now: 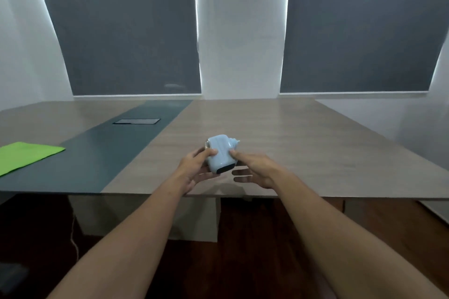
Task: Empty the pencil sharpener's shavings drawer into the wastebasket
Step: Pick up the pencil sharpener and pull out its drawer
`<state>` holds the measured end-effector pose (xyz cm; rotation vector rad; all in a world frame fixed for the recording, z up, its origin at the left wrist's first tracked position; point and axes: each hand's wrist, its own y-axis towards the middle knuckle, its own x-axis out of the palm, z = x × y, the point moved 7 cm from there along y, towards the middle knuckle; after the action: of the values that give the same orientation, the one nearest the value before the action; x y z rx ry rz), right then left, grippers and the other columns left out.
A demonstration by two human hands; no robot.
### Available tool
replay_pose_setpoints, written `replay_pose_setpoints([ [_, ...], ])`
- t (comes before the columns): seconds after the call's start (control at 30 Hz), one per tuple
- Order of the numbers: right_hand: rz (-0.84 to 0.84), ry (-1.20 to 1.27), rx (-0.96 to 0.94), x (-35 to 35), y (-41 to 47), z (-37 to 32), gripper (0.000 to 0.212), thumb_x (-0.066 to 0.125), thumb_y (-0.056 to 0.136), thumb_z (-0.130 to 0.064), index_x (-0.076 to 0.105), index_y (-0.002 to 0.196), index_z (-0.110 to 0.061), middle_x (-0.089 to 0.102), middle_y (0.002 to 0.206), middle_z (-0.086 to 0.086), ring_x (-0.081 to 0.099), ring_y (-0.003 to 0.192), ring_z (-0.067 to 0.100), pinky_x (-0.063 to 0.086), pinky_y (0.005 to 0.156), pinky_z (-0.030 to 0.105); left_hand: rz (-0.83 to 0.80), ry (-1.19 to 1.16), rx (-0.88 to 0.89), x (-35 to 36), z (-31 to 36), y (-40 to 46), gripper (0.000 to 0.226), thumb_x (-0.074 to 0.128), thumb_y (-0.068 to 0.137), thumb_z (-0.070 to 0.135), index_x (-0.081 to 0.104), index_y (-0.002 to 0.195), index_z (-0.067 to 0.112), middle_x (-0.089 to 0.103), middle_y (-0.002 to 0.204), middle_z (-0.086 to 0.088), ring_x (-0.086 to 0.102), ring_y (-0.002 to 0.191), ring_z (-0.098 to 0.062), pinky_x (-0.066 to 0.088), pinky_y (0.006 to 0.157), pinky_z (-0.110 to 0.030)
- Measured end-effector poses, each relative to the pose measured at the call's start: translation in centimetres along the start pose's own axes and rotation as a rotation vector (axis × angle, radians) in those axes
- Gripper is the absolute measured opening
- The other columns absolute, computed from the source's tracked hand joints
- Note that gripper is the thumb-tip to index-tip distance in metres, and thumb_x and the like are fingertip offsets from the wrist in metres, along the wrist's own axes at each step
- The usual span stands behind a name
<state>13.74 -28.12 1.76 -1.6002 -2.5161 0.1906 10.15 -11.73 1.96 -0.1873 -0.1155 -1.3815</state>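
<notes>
Sharpener first: the pale blue pencil sharpener (220, 153) sits a little below the middle of the frame, above the near part of the wooden table (291, 143), tilted so that a dark rounded panel on its near end faces the camera. Whether that dark panel is the shavings drawer cannot be told. A small knob-like part sticks out at its upper right.

Both bare forearms reach in from the bottom corners of the frame and meet at the sharpener. The left hand (194, 167) grasps it, thumb pressed on the left side of the blue body and fingers curled beneath it. The right hand (252, 170) is spread, its thumb tip touching the right side of the body while the other fingers stretch out flat below and just right of the dark panel, apart from it.

A dark teal strip (116, 143) runs diagonally across the table from the lower left toward the upper middle, with a black rectangular cover plate (136, 121) set into it. A bright green sheet (24, 155) lies at the left edge of the frame, partly on the strip. Two grey roller blinds (126, 26) fill the upper half, a white wall between them. Dark wooden floor shows under the table's near edge.
</notes>
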Motion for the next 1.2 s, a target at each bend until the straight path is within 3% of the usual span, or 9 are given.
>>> replay_pose_setpoints([
  [0.23, -0.004, 0.191, -0.034, -4.0, -1.2, 0.9, 0.032, 0.075, 0.084, -0.029, 0.067, 0.107, -0.009, 0.065, 0.104, 0.007, 0.06, 0.095, 0.022, 0.058, 0.077, 0.033, -0.115, 0.037, 0.04, 4.2, -0.2, 0.2, 0.032, 0.067, 0.083, 0.014, 0.066, 0.115, 0.017, 0.07, 0.104, -0.014, 0.07, 0.08, -0.029, 0.061, 0.072, -0.039],
  [0.43, 0.107, 0.348, -0.111, -8.3, -2.2, 1.2, 0.013, 0.068, 0.09, -0.02, 0.069, 0.092, -0.007, 0.066, 0.09, 0.01, 0.062, 0.084, 0.023, 0.056, 0.085, 0.035, -0.12, 0.054, 0.044, 5.2, -0.5, 0.8, 0.06, 0.075, 0.066, 0.02, 0.062, 0.124, 0.014, 0.068, 0.105, -0.017, 0.07, 0.08, -0.031, 0.062, 0.073, -0.042],
  [0.5, 0.144, 0.381, -0.14, -9.9, -2.5, 1.3, 0.016, 0.068, 0.09, -0.017, 0.068, 0.098, -0.003, 0.067, 0.092, 0.012, 0.064, 0.083, 0.024, 0.059, 0.081, 0.032, -0.098, 0.068, 0.042, 4.9, -0.7, 1.0, 0.072, 0.08, 0.057, 0.021, 0.06, 0.126, 0.015, 0.068, 0.109, -0.02, 0.071, 0.082, -0.033, 0.061, 0.069, -0.041],
  [0.6, 0.226, 0.397, -0.173, -12.3, -2.9, 1.7, 0.04, 0.076, 0.083, -0.012, 0.064, 0.117, 0.004, 0.07, 0.107, 0.016, 0.069, 0.087, 0.022, 0.061, 0.075, 0.029, -0.014, 0.095, 0.083, 4.3, -0.8, 1.3, 0.058, 0.084, 0.063, 0.015, 0.062, 0.116, 0.021, 0.069, 0.109, -0.024, 0.071, 0.089, -0.037, 0.06, 0.072, -0.044],
  [0.7, 0.331, 0.367, -0.183, -14.1, -3.3, 2.3, 0.063, 0.086, 0.069, -0.009, 0.062, 0.124, 0.009, 0.07, 0.116, 0.023, 0.072, 0.087, 0.026, 0.061, 0.07, 0.031, 0.1, 0.253, 0.176, 4.1, -0.9, 1.6, 0.061, 0.085, 0.063, 0.015, 0.06, 0.118, 0.024, 0.07, 0.099, -0.022, 0.07, 0.088, -0.032, 0.061, 0.078, -0.047],
  [0.83, 0.411, 0.293, -0.191, -14.9, -4.0, 2.4, 0.045, 0.081, 0.072, 0.002, 0.065, 0.113, 0.011, 0.07, 0.099, 0.021, 0.07, 0.083, 0.031, 0.063, 0.072, 0.036, 0.201, 0.466, 0.288, 4.9, -1.0, 1.4, 0.064, 0.086, 0.059, 0.017, 0.056, 0.114, 0.03, 0.068, 0.082, -0.008, 0.066, 0.077, -0.023, 0.059, 0.079, -0.04],
  [0.93, 0.45, 0.197, -0.195, -15.1, -4.6, 2.2, 0.039, 0.078, 0.073, 0.005, 0.066, 0.109, 0.009, 0.069, 0.098, 0.019, 0.07, 0.088, 0.032, 0.062, 0.076, 0.04, 0.216, 0.573, 0.319, 5.8, -1.5, 1.3, 0.066, 0.084, 0.06, 0.013, 0.053, 0.116, 0.027, 0.064, 0.078, 0.0, 0.066, 0.08, -0.025, 0.056, 0.079, -0.037],
  [1.07, 0.472, 0.073, -0.202, -15.8, -5.6, 1.8, 0.041, 0.074, 0.074, 0.008, 0.065, 0.114, 0.008, 0.069, 0.096, 0.016, 0.069, 0.091, 0.03, 0.061, 0.083, 0.041, 0.243, 0.599, 0.306, 6.0, -2.4, 1.8, 0.068, 0.084, 0.06, 0.015, 0.049, 0.118, 0.026, 0.068, 0.088, -0.007, 0.069, 0.087, -0.03, 0.055, 0.079, -0.038],
  [1.2, 0.515, -0.031, -0.205, -17.2, -7.1, 1.1, 0.048, 0.077, 0.073, 0.006, 0.064, 0.119, 0.009, 0.067, 0.107, 0.02, 0.067, 0.094, 0.03, 0.056, 0.092, 0.047, 0.253, 0.65, 0.29, 6.6, -2.1, 1.5, 0.073, 0.085, 0.062, 0.016, 0.046, 0.123, 0.021, 0.069, 0.107, -0.013, 0.066, 0.099, -0.032, 0.048, 0.079, -0.032],
])
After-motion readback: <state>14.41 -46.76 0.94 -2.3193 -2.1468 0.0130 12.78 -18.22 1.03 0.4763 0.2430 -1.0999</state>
